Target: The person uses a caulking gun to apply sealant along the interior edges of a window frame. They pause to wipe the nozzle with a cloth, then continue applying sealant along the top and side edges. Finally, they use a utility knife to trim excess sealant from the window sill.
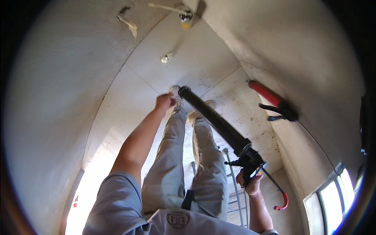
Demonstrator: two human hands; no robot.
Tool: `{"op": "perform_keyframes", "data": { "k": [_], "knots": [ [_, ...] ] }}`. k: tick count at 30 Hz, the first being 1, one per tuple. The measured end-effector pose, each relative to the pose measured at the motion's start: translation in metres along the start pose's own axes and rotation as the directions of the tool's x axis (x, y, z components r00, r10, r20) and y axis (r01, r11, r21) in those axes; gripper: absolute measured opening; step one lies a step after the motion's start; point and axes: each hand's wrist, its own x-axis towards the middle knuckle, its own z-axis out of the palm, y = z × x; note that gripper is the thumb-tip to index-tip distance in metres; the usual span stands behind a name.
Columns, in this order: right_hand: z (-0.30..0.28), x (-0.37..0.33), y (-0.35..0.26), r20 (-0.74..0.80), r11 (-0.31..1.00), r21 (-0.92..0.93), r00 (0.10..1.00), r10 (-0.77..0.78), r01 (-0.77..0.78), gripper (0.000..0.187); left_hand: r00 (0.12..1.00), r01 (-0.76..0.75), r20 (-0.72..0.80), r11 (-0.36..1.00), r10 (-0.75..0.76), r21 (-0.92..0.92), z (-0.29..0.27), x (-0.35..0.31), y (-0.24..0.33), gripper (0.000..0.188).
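Observation:
A long black caulking gun [213, 119] slants across in front of me, from the middle of the view down to the right. My right hand [251, 183] is wrapped round its handle, near the black trigger. Behind the handle sticks out the plunger rod with a red hooked end [281, 203]. At the gun's far end my left hand [165, 102] is closed on a small whitish piece [174, 91], right beside the front cap. What that piece is I cannot make out, and the fingers partly hide it.
A red caulking gun [268, 94] with black handle stands by the right wall. A small white item [167, 57] lies on the tiled floor. Farther off are a yellow tub [186, 21] with a stick across it and a pale-handled tool [129, 24]. A metal ladder [237, 194] stands behind my legs.

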Motion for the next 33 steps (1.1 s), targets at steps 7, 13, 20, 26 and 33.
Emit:
{"op": "perform_keyframes", "data": {
  "k": [7,13,20,26,33],
  "knots": [
    [0.059,-0.241,-0.074,-0.295,0.969,-0.245,0.952,-0.089,0.014,0.031,0.872,0.301,0.396,0.953,-0.289,0.032,0.049,-0.297,0.076,0.076],
    [0.045,-0.409,-0.012,-0.545,0.859,-0.510,0.792,-0.277,-0.050,0.026,0.892,0.176,0.427,0.984,-0.147,-0.030,0.103,-0.484,0.097,0.048],
    [-0.026,-0.514,0.115,-0.641,0.879,-0.057,0.658,-0.396,0.473,0.013,0.694,-0.106,0.707,0.990,0.137,-0.088,0.197,-0.670,0.060,0.045],
    [-0.075,-0.617,0.200,-0.693,0.757,-0.065,0.516,-0.503,0.650,0.071,0.623,-0.247,0.776,0.966,0.095,0.079,0.317,-0.774,-0.023,0.046],
    [-0.099,-0.720,0.276,-0.891,0.747,-0.005,0.337,-0.306,0.664,0.072,0.441,-0.245,0.893,0.946,-0.085,0.211,0.470,-0.843,-0.135,0.051]
  ]
}}
